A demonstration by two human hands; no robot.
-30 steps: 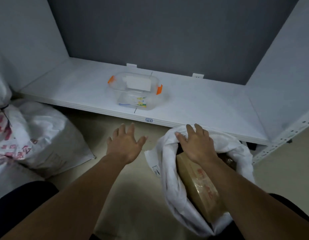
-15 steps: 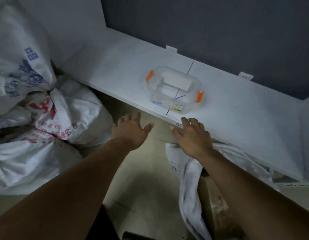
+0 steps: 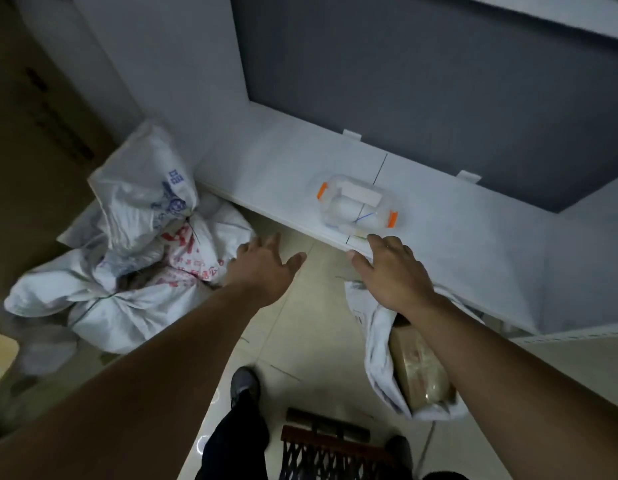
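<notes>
1. White shelving fills the scene: one low shelf runs in front of a dark grey back panel, above a pale tiled floor.
2. One clear lidded container stands on the shelf, close to its front edge, on the seam between two boards. It has two orange latches, one at each end.
3. The right hand is at the front edge of the shelf, just in front of the container. Its fingers are spread and hold nothing. Contact with the edge cannot be confirmed.
4. The left hand hovers over the floor, left of the container and below the shelf edge. It is also spread wide and empty.
5. One open white sack lies under the right forearm, with one brown package inside.
6. At least three tied white sacks are piled at the left end of the shelf.
7. Two shoes and one dark lattice frame show at the bottom.
8. Likely faults:
   - The container looks light. A push from the right fingertips would probably slide it backward rather than seat it in the grip.
   - Dragging it forward with one hand could tip it over the front edge, because the left hand is not yet under it.
   - The right forearm may snag the open sack.
</notes>
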